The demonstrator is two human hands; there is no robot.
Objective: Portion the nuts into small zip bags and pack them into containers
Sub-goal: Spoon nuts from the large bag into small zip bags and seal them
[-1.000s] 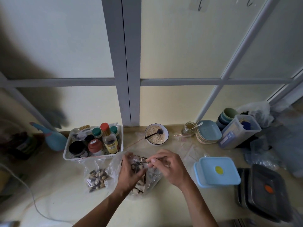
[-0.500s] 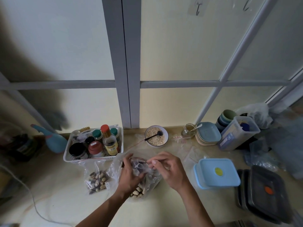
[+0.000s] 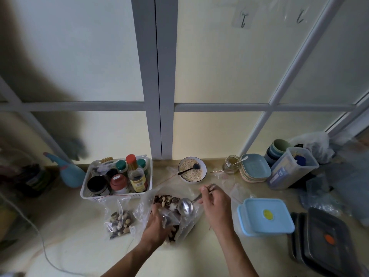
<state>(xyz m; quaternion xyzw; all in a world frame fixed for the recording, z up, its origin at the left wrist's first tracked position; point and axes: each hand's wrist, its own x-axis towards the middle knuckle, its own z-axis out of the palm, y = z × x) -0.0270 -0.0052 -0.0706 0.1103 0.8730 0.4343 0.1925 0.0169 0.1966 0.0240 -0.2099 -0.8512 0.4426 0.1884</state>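
A large clear bag of mixed nuts lies open on the counter in front of me. My left hand grips a small zip bag over the large bag. In my right hand is a metal spoon, its bowl over the nuts beside the small bag's mouth. A filled small zip bag of nuts rests to the left. A light blue lidded container stands to the right, with dark lidded containers beyond it.
A white basket of jars and bottles stands behind the bags. A bowl of oats with a black spoon sits by the wall. Stacked plates, cups, a clear tub and plastic bags fill the back right. A cable crosses the left counter.
My right hand has pulled away from the small bag's mouth and now holds the spoon out over the nuts. My left hand has dropped lower with the small bag.
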